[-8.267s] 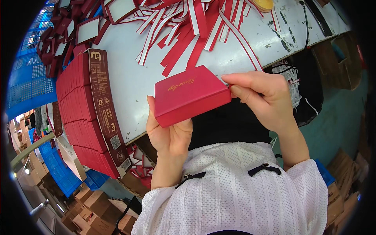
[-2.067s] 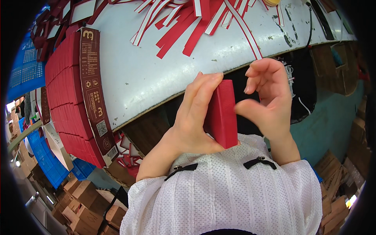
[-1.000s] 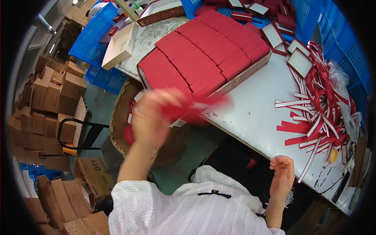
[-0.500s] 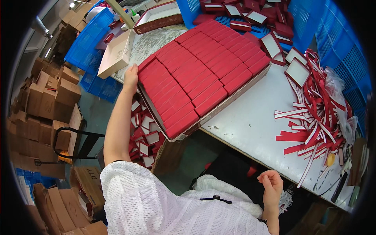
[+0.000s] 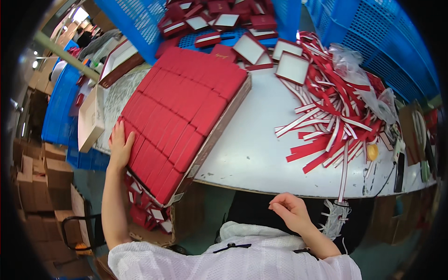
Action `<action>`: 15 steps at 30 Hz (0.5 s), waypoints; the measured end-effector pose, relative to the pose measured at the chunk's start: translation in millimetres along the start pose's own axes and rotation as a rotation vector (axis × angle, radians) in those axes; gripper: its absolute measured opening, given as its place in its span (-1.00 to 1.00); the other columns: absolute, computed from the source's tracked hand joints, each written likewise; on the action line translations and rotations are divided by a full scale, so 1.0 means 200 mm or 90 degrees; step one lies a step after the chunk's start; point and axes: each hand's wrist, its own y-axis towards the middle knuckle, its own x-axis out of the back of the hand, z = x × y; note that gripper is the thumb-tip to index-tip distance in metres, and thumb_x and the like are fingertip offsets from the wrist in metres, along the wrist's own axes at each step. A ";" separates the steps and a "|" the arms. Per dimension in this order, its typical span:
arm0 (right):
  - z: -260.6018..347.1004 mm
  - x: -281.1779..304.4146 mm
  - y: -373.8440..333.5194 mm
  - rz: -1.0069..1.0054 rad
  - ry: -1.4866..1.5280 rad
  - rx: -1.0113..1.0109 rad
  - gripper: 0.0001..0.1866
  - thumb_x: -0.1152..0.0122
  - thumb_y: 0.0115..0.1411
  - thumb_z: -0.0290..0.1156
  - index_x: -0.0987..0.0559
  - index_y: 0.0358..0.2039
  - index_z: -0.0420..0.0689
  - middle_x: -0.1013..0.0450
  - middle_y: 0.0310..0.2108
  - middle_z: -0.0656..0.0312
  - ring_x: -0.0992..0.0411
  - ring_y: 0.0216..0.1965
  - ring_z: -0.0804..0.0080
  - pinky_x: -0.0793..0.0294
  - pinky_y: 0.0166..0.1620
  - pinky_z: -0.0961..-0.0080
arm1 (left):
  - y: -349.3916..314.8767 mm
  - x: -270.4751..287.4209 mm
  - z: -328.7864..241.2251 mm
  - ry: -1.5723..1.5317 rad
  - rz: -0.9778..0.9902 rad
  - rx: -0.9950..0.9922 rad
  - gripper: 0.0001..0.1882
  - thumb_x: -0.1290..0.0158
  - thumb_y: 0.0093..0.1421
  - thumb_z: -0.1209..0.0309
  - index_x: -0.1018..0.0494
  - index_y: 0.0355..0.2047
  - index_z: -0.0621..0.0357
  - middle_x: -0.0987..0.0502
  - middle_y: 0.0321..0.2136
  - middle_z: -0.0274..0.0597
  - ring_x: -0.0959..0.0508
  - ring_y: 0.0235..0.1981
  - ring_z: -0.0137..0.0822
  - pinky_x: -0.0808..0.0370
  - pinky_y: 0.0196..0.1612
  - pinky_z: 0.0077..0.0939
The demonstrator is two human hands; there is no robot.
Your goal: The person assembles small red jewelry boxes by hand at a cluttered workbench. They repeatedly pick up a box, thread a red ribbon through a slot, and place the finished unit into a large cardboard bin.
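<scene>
A shallow carton tray [image 5: 219, 128] is packed with rows of small red boxes [image 5: 170, 100]. It sits at an angle on the white table [image 5: 242, 161], its near corner jutting past the edge. On the left side of the tray, my left hand [image 5: 120, 145] rests with fingers spread against the outermost red boxes. My right hand [image 5: 291, 212] hovers before the table's front edge, away from the tray. Its fingers are loosely curled, and I see nothing in them. Below the tray, a carton [image 5: 172, 226] holds loose red and white box parts.
Red and white ribbons [image 5: 326, 121] lie piled at the right beside clear plastic [image 5: 347, 63]. Blue crates [image 5: 373, 42] stand behind, one holding red boxes. Open box parts [image 5: 293, 67] lie near the ribbons. A cream lid [image 5: 91, 119] lies left of the tray.
The view has turned, so the table and tray appear rotated. My left hand has gone from the tray's far left corner to the boxes along its left side. My right hand stays curled.
</scene>
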 end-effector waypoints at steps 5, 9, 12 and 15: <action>0.06 0.14 0.03 -0.104 -0.122 0.097 -0.93 -0.05 0.01 -0.52 -0.42 -0.47 -0.24 -0.37 -0.57 0.26 -0.31 -0.58 0.61 -0.31 -0.48 0.67 | 0.08 0.04 -0.14 0.066 -0.047 -0.040 -0.36 0.24 0.11 0.10 0.10 0.13 0.11 0.14 0.15 -0.03 0.19 0.18 -0.10 0.34 0.12 -0.06; 0.06 0.25 0.05 -0.216 -0.235 0.189 -0.95 -0.07 -0.06 -0.59 -0.41 -0.51 -0.24 -0.36 -0.58 0.17 -0.34 -0.56 0.45 -0.32 -0.48 0.61 | 0.03 -0.01 -0.30 0.051 0.043 -0.054 -0.36 0.24 0.11 0.13 0.13 0.14 0.09 0.17 0.16 -0.05 0.20 0.19 -0.09 0.34 0.12 -0.03; 0.05 0.32 0.07 -0.275 -0.338 0.291 -0.91 -0.08 -0.12 -0.62 -0.41 -0.52 -0.24 -0.36 -0.58 0.14 -0.35 -0.54 0.33 -0.32 -0.47 0.54 | 0.10 0.09 -0.32 0.059 0.116 -0.025 -0.38 0.25 0.13 0.16 0.14 0.13 0.12 0.16 0.15 -0.02 0.17 0.18 -0.11 0.32 0.12 -0.08; 0.03 0.36 0.10 -0.280 -0.431 0.362 -0.85 -0.09 -0.17 -0.63 -0.40 -0.50 -0.23 -0.36 -0.55 0.12 -0.34 -0.52 0.23 -0.32 -0.47 0.45 | 0.27 0.20 -0.49 -0.097 -0.125 -0.226 -0.49 0.17 0.12 0.30 -0.06 0.05 0.26 -0.05 0.07 0.08 -0.04 0.12 -0.07 0.05 0.12 -0.32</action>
